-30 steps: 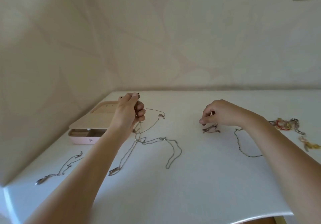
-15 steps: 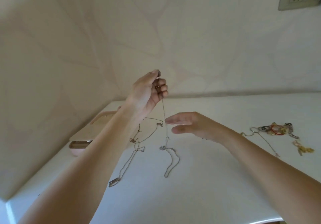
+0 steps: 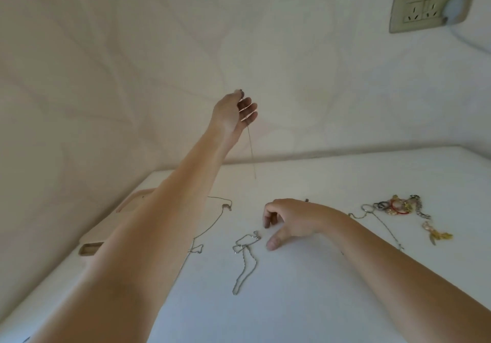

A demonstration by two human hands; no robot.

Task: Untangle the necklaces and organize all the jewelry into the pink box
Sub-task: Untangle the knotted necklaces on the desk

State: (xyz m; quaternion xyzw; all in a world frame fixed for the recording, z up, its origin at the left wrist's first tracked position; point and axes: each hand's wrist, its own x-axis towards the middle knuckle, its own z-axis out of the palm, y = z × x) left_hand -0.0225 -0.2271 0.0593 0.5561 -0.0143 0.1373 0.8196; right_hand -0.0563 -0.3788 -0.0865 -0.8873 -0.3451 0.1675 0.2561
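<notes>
My left hand (image 3: 235, 111) is raised high above the white table and pinches the end of a thin silver necklace (image 3: 251, 151) that hangs straight down from it. My right hand (image 3: 289, 221) hovers low over the table with fingers loosely curled, holding nothing, just right of a looped silver chain (image 3: 245, 260) lying flat. Another thin chain (image 3: 212, 225) lies left of that, partly behind my left forearm. The pink box (image 3: 91, 248) sits at the left, mostly hidden by that arm.
A pile of rings, bangles and chains (image 3: 396, 207) lies at the right of the table, with a gold piece (image 3: 435, 233) beside it and a thin chain (image 3: 385, 225) trailing from it. A wall socket (image 3: 425, 10) is high on the right wall.
My left hand has risen much higher, pulling the thin necklace up off the table. My right hand dropped toward the table beside the looped chain. The view has tilted up.
</notes>
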